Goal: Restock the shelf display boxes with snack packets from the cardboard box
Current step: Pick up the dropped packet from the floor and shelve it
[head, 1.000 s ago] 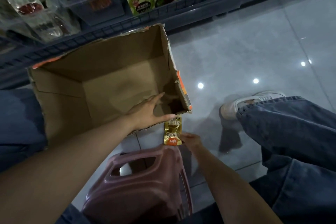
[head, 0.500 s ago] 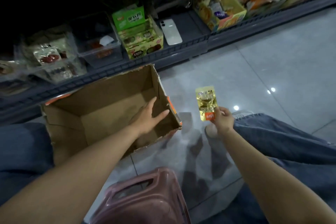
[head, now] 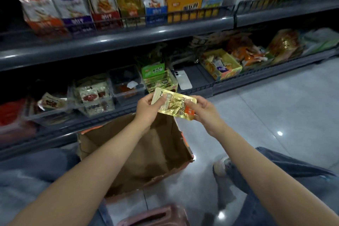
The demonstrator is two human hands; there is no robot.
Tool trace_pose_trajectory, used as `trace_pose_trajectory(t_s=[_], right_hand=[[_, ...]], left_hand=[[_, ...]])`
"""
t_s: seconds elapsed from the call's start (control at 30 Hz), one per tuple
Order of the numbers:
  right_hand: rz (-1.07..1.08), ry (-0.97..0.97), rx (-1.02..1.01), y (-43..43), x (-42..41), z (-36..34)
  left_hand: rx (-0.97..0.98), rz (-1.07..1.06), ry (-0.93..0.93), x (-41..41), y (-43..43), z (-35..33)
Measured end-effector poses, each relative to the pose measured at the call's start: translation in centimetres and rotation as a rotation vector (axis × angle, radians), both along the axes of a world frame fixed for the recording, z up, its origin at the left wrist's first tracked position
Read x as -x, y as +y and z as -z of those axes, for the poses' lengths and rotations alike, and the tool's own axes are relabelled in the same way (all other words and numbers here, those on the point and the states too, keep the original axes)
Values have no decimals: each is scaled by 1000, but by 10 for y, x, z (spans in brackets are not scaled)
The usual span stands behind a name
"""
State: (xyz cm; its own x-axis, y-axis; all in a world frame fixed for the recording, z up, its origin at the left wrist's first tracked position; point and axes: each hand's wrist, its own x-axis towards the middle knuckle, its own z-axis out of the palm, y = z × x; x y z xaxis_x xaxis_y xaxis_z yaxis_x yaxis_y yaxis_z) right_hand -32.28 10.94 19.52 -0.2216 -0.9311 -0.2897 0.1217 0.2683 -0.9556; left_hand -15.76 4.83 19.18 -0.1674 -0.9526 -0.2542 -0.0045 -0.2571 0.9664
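Note:
A gold snack packet (head: 174, 103) with an orange corner is held flat above the cardboard box (head: 135, 154), which stands on the floor with its flaps torn and nothing visible inside. My left hand (head: 148, 109) grips the packet's left end and my right hand (head: 203, 110) pinches its right end. Just beyond the packet, on the bottom shelf, sit a green display box (head: 157, 77) and a clear plastic bin (head: 126, 84). A yellow display box (head: 222, 64) with several packets stands further right.
The grey shelf rail (head: 113, 42) of the upper shelf carries upright snack bags (head: 69, 0). A white phone (head: 183, 79) lies on the bottom shelf. A pink plastic stool (head: 156, 216) is below me, my jeans-clad knees flank the box, and the glossy tiled floor (head: 275, 108) extends right.
My left hand left the box rim and rose to join the right hand on the packet. The packet came up higher, toward the shelf. My view tilted up, revealing the upper shelf.

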Motion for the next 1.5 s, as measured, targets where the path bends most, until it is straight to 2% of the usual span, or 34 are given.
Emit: trace_pose_trajectory(t_s=[0.1,0.17,0.23,0.33,0.37,0.4,0.57,0.63,0.7,0.77,0.83,0.93,1.0,1.13,1.33,1.43,1.5], right_hand=[[-26,-85,39,-8,-17,-23],[-32,-84,71,-16,-25,-40],[-34,-99,90,-25,-31,-57],[-59,-149,104,-41,-40,-80],[-73,-164,99,-46,-43,-87],[-92,-170,93,-51,-46,-94],[-178,-158,108,-76,-62,-119],[-189,-166,120,-86,-69,-126],[-214,-186,128,-95,-79,-132],[-238,-216,135,-103,-89,-136],[-259,-146,144,-110,-98,-138],[-256,117,268,-123,-104,-142],[-301,197,361,-133,-104,-148],[-380,169,453,-155,-109,-174],[-426,323,521,-197,-96,-212],[-425,410,562,-221,-78,-226],[-375,483,616,-240,-64,-236]], left_hand=[[18,-41,78,-11,-5,-24],[150,-19,18,-20,-8,-40],[447,63,-230,-34,-13,-54],[861,366,-822,-54,-28,-73],[909,440,-905,-59,-31,-78],[905,471,-908,-63,-35,-81],[772,313,-590,-85,-51,-102],[768,353,-647,-91,-55,-110],[794,362,-813,-96,-59,-113],[798,312,-807,-103,-65,-115],[723,233,-553,-109,-70,-118],[470,131,-144,-116,-76,-131],[348,132,-21,-120,-83,-139],[231,158,118,-124,-105,-148],[232,162,148,-116,-140,-166],[310,175,44,-99,-158,-180],[429,136,-81,-88,-171,-186]])
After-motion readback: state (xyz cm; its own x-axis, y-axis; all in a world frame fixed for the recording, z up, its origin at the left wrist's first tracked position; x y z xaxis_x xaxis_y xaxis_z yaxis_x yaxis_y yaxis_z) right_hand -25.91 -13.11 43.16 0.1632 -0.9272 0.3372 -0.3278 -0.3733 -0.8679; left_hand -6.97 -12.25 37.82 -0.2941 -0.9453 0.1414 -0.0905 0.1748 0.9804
